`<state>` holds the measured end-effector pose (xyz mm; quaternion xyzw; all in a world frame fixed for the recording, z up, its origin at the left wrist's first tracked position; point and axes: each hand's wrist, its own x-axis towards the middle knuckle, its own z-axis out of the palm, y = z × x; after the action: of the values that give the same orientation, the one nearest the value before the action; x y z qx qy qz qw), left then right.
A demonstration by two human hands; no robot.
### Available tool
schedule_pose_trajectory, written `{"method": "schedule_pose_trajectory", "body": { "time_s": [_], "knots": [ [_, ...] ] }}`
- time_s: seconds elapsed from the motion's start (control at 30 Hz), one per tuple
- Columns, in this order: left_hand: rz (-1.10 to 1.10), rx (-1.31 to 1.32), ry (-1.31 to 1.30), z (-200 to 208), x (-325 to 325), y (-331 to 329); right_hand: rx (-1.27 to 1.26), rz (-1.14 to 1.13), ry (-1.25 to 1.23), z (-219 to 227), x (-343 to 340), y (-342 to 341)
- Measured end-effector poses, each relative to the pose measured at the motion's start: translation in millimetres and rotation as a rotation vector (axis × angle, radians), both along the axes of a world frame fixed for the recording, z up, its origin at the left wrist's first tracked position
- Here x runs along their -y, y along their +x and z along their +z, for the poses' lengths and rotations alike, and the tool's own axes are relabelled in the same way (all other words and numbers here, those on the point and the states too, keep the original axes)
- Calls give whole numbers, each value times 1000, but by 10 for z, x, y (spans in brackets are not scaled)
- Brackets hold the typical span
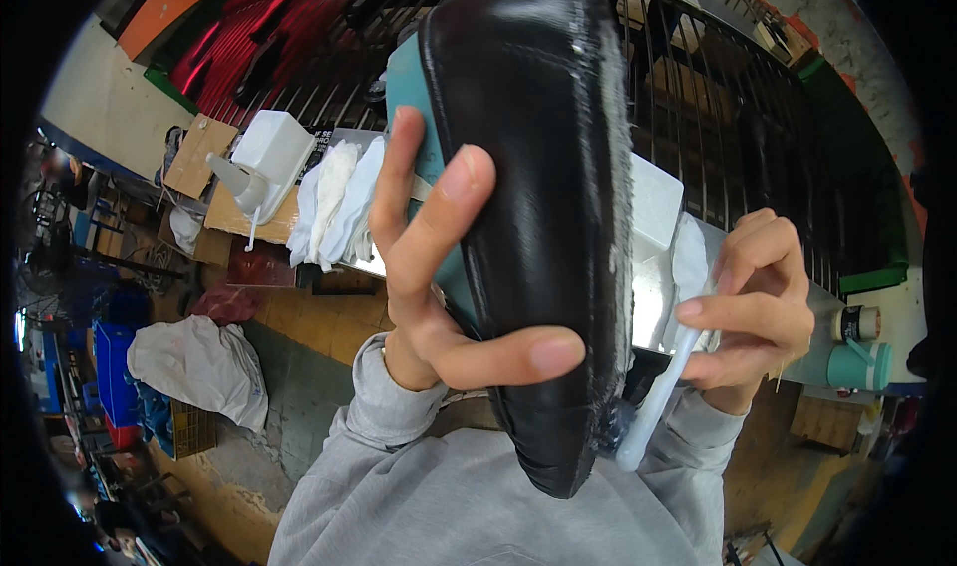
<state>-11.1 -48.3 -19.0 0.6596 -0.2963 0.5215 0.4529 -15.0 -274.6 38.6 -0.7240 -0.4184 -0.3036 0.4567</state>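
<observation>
A black leather shoe upper (528,167) is stretched over a teal shoe last (407,82), raised close in front of me with its narrow end pointing down. My left hand (439,267) grips it from the left, with the thumb lying across the black leather. Along its right side runs a rough, pale fuzzy edge (616,157). In my right hand (753,307) is a slim whitish brush (653,406), pinched between thumb and fingers. Its lower end, with dark bristles partly hidden, is beside the fuzzy edge near the narrow end; I cannot tell if they touch.
Behind the shoe stands a barred metal rack (698,77) with dark items. To the left are a white container with a nozzle (269,162) and folded white cloths (337,202). A teal lidded cup (859,365) is at right. A white sack (199,362) and blue crate (115,367) sit lower left.
</observation>
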Motion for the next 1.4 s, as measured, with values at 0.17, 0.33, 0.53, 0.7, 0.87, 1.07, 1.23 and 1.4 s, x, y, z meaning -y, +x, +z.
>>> {"method": "schedule_pose_trajectory", "body": {
  "time_s": [0.17,0.33,0.53,0.7,0.87,1.07,1.23,1.4],
  "knots": [
    [42,-35,-55,-20,-38,26,-165,-187,136,-173,-85,-99],
    [130,-23,-78,-51,-121,109,-227,-164,143,-315,-108,-188],
    [161,-10,-85,-11,-125,129,-180,-255,123,-227,-193,-253],
    [120,-11,-120,-16,-40,82,-143,-321,99,-127,-261,-165],
    [91,-11,-137,-39,39,56,-109,-370,83,-44,-226,-127],
    [113,-11,-51,-27,-88,42,-154,-172,113,-109,-130,-92],
    [115,-23,-52,-2,-103,70,-144,-74,91,-186,-81,-91],
    [139,-36,-11,-5,-157,102,-177,-35,106,-220,-60,-128]
  ]
}}
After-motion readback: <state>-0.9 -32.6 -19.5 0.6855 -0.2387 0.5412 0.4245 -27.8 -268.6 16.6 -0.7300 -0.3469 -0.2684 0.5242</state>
